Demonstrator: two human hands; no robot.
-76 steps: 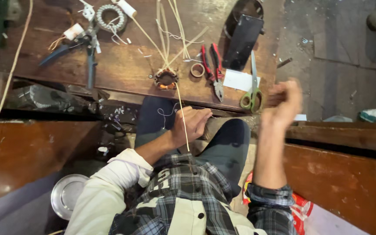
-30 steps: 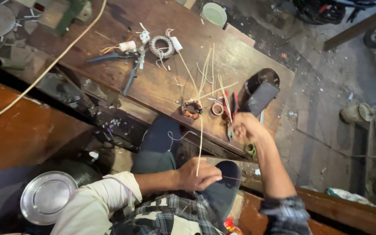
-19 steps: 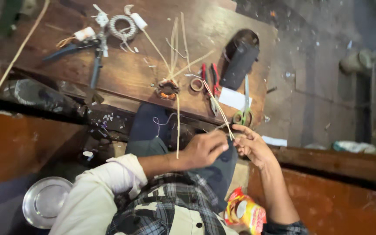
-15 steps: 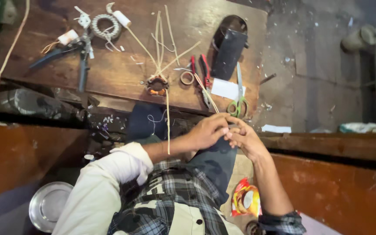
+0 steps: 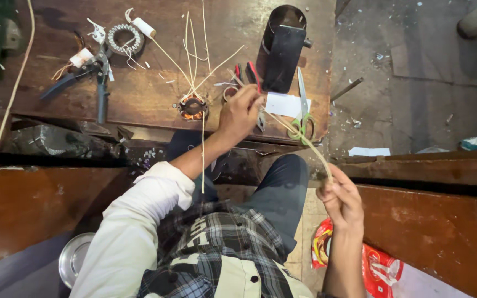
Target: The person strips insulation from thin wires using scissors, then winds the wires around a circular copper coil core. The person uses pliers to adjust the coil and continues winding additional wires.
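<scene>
Sleeve (image 5: 299, 138), a pale thin tube, runs slantwise from the left hand (image 5: 241, 113) at the bench's (image 5: 139, 99) near edge down-right to the right hand (image 5: 340, 198); both hands pinch its ends, stretched taut above the scissors (image 5: 303, 118).

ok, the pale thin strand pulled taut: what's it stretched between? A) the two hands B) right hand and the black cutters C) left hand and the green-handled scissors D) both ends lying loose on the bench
A: the pale thin strand runs straight from the left hand over the wooden bench to the right hand near the knee.
</scene>
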